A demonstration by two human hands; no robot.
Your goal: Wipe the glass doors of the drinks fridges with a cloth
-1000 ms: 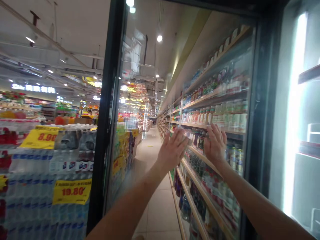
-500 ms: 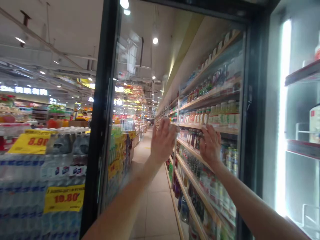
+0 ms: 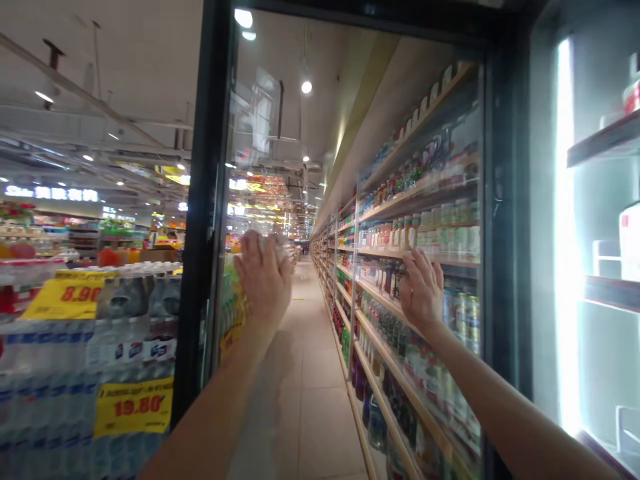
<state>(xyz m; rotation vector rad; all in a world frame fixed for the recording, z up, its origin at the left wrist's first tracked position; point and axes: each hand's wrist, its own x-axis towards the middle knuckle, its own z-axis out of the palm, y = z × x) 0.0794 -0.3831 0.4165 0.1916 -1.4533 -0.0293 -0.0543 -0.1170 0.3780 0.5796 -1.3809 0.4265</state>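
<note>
A tall glass door (image 3: 320, 373) in a black frame stands before me, swung out from a lit cooler. My left hand (image 3: 265, 277) is raised at the left part of the pane, back towards me, fingers apart and slightly bent. It is a little blurred, and a pale smudge by its fingertips is unclear. On the right side of the pane is my right hand (image 3: 423, 287), its fingers spread and bent towards the glass. Both palms and the exact contact with the pane are hidden.
The black door post (image 3: 197, 200) rises at left. Beyond it are stacked water bottles (image 3: 45, 373) with yellow price signs (image 3: 134, 407). Through the glass show long drink shelves (image 3: 400, 253) and a tiled aisle (image 3: 320, 320). Cooler shelves (image 3: 607, 143) stand at far right.
My left hand has moved left across the glass, away from my right hand. The right hand has stayed at nearly the same spot. The view has shifted slightly.
</note>
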